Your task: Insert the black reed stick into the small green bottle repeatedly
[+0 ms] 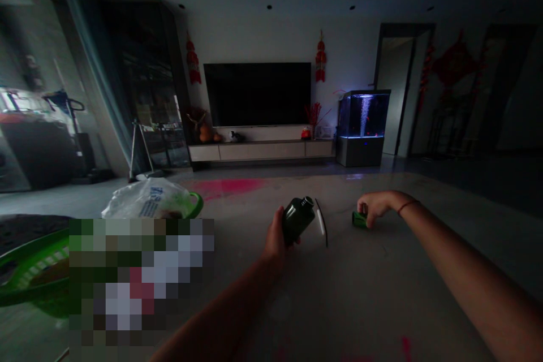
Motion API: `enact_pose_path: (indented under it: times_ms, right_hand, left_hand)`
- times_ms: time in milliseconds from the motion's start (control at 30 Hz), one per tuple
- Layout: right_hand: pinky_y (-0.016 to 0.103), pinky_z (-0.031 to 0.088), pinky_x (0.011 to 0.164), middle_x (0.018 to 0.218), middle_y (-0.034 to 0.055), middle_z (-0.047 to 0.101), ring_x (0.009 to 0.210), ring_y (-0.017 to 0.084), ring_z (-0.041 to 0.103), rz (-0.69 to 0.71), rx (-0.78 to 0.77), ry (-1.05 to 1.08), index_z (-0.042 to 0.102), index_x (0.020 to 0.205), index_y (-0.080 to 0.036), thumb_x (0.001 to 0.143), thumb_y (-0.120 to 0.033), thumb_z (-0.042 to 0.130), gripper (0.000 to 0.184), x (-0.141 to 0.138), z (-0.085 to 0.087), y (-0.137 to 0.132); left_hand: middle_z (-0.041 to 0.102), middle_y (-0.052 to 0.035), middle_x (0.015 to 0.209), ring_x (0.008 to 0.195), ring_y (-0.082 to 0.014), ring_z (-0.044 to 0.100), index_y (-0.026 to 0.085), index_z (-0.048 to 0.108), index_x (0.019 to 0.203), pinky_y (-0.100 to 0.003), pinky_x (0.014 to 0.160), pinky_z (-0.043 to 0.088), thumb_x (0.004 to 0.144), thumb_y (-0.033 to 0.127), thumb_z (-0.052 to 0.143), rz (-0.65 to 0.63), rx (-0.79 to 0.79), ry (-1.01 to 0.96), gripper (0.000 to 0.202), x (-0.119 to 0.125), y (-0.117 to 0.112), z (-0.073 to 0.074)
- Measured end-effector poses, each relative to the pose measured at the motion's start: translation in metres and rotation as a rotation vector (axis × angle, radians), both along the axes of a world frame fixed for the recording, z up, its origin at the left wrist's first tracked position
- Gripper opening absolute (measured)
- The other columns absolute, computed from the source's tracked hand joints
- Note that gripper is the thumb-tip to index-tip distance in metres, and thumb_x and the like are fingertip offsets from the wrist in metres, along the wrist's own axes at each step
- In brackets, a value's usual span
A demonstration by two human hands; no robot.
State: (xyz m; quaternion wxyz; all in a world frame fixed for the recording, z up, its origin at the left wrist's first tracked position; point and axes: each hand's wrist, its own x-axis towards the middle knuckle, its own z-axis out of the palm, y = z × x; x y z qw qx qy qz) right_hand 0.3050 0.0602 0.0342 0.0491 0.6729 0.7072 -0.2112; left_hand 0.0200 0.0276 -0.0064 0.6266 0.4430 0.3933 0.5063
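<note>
Dim room. Left hand [275,237] is clenched around a dark green bottle [297,219], held tilted just above the worktop [382,294], open neck up and to the right. A thin stick [321,222] lies just beside it. Right hand [375,206], fingers curled, grips a small green piece [358,219] resting on the worktop. Green basket [34,271] and plastic bag [146,199] sit far left.

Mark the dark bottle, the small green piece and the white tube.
dark bottle [299,216]: head view, its body.
small green piece [358,219]: head view, exposed left end.
white tube [321,222]: head view, mid-length.
</note>
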Motion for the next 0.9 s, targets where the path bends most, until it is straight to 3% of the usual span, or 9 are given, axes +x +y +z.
enact_pose_path:
  times_ms: [167, 400, 633, 767, 900]
  right_hand:
    - [0.028, 0.044, 0.068, 0.096, 0.0076, 0.056, 0.083, 0.021, 0.055, 0.01, 0.072, 0.01, 0.052, 0.106, -0.015, 0.041, -0.03, 0.074, 0.071, -0.012, 0.01, -0.005]
    - [0.028, 0.043, 0.073, 0.103, 0.0112, 0.056, 0.088, 0.022, 0.055, 0.038, 0.157, -0.002, 0.047, 0.115, -0.013, 0.053, -0.036, 0.069, 0.069, -0.036, 0.02, -0.013]
    - [0.027, 0.043, 0.068, 0.098, 0.0089, 0.061, 0.088, 0.023, 0.057, 0.028, 0.135, -0.196, 0.057, 0.103, -0.013, 0.057, -0.029, 0.066, 0.049, -0.044, 0.019, -0.013]
    - [0.024, 0.043, 0.067, 0.093, 0.0072, 0.063, 0.085, 0.02, 0.058, 0.078, 0.168, -0.172, 0.06, 0.099, -0.013, 0.059, -0.021, 0.063, 0.041, -0.043, 0.022, -0.012]
    - [0.024, 0.042, 0.069, 0.094, 0.0073, 0.063, 0.086, 0.02, 0.057, 0.083, 0.206, -0.119, 0.06, 0.098, -0.014, 0.057, -0.025, 0.065, 0.042, -0.042, 0.023, -0.011]
  left_hand:
    - [0.052, -0.0001, 0.045, 0.035, -0.0094, 0.047, 0.012, 0.056, 0.084, -0.016, 0.032, 0.022, 0.073, 0.059, 0.036, -0.002, 0.001, 0.013, 0.052, 0.0, -0.001, 0.001]
    - [0.052, 0.0003, 0.045, 0.035, -0.0097, 0.048, 0.012, 0.056, 0.087, -0.016, 0.032, 0.022, 0.074, 0.057, 0.037, 0.017, -0.004, 0.003, 0.051, 0.001, -0.002, 0.002]
    - [0.052, 0.0004, 0.046, 0.032, -0.0085, 0.045, 0.012, 0.055, 0.083, -0.016, 0.03, 0.02, 0.074, 0.058, 0.037, 0.01, -0.003, -0.003, 0.05, 0.001, 0.0, 0.001]
    - [0.052, 0.0001, 0.044, 0.032, -0.0088, 0.045, 0.012, 0.054, 0.083, -0.016, 0.029, 0.02, 0.074, 0.058, 0.036, 0.019, 0.007, 0.001, 0.05, 0.001, 0.0, 0.0]
    - [0.051, 0.0001, 0.042, 0.031, -0.0085, 0.043, 0.012, 0.054, 0.08, -0.016, 0.029, 0.02, 0.073, 0.059, 0.035, 0.006, 0.021, 0.007, 0.051, 0.001, 0.001, -0.001]
